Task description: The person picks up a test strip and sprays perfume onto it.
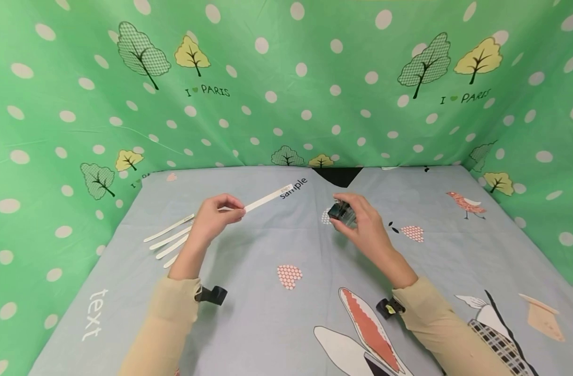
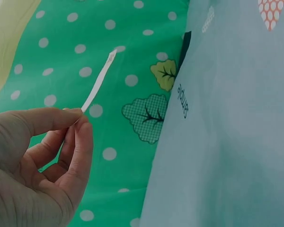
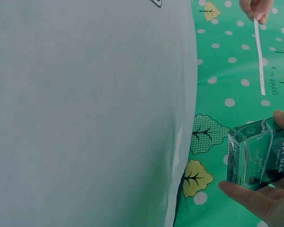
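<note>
Between thumb and fingertips, my left hand (image 1: 215,216) pinches one end of a thin white perfume test strip (image 1: 269,197). The strip points right and away over the table, with small print near its far end in the left wrist view. My right hand (image 1: 367,224) grips a dark green glass perfume bottle (image 3: 258,153), thumb on one side and fingers on the other. White lettering reading "SEXY MAN" shows on the bottle in the right wrist view. The strip's tip and the bottle are apart, with the bottle to the right.
Several more white strips (image 1: 173,241) lie fanned on the table at the left, partly hidden behind my left forearm. A grey-blue printed cloth (image 1: 258,313) covers the table. Green polka-dot curtain (image 1: 310,115) stands behind and at both sides.
</note>
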A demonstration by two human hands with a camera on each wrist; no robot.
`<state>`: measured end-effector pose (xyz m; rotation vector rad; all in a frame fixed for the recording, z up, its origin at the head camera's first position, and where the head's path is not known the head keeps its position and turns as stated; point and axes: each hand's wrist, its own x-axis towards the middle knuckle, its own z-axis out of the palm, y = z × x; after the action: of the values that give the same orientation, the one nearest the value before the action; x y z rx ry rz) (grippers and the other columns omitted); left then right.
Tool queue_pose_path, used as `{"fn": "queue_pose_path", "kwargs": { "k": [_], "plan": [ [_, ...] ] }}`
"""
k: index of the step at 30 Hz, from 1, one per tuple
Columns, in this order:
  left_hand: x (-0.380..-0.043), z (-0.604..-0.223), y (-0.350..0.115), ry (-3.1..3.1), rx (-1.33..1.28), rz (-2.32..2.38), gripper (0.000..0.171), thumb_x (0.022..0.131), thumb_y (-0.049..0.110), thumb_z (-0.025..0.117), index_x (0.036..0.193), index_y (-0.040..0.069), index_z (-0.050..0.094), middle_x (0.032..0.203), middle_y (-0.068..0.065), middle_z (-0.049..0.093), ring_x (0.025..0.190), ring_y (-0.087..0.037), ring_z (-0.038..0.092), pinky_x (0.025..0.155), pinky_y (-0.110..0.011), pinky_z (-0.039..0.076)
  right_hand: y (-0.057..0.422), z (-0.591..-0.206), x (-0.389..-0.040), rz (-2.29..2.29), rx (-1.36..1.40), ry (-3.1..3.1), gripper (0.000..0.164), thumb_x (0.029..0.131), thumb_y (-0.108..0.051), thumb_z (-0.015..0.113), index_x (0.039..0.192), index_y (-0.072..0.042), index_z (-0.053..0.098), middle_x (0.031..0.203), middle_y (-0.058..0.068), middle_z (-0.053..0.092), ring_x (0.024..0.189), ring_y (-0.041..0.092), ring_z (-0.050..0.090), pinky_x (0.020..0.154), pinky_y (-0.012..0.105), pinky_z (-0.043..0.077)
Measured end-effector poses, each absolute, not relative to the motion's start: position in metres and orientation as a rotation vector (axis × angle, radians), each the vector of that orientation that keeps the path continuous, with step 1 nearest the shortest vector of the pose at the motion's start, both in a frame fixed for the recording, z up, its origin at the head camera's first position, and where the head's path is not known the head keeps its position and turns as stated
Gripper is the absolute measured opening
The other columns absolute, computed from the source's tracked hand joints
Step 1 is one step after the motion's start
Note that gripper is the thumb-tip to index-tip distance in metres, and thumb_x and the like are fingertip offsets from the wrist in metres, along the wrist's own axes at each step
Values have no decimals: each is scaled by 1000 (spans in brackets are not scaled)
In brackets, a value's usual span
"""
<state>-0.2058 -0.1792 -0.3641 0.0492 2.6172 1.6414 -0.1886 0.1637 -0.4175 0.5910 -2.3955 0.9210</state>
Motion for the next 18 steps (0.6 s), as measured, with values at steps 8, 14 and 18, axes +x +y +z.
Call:
{"fn": "queue_pose_path", "kwargs": {
  "k": [8, 14, 18],
  "plan": [
    [-200, -362, -170, 2618, 102, 1632, 17, 90, 6, 69, 103, -4, 68, 101, -13, 69, 83, -12, 72, 79, -25, 59, 161, -417, -188, 928, 599, -2397, 54, 85, -16, 80, 133, -16, 55, 128, 15, 61, 111, 32, 63, 84, 49, 59],
    [-197, -361, -164, 2631, 131, 1612, 16, 89, 5, 70, 102, -3, 68, 102, -15, 70, 85, -19, 73, 80, -28, 58, 158, -416, -188, 928, 613, -2386, 54, 84, -16, 81, 132, -15, 56, 127, 15, 61, 112, 32, 63, 85, 48, 59],
    [-196, -361, -160, 2638, 141, 1597, 16, 89, 5, 70, 102, -3, 69, 103, -16, 70, 85, -17, 73, 81, -29, 58, 155, -416, -189, 921, 638, -2369, 54, 82, -16, 83, 131, -14, 58, 124, 14, 63, 111, 31, 64, 86, 46, 59]
  ]
}}
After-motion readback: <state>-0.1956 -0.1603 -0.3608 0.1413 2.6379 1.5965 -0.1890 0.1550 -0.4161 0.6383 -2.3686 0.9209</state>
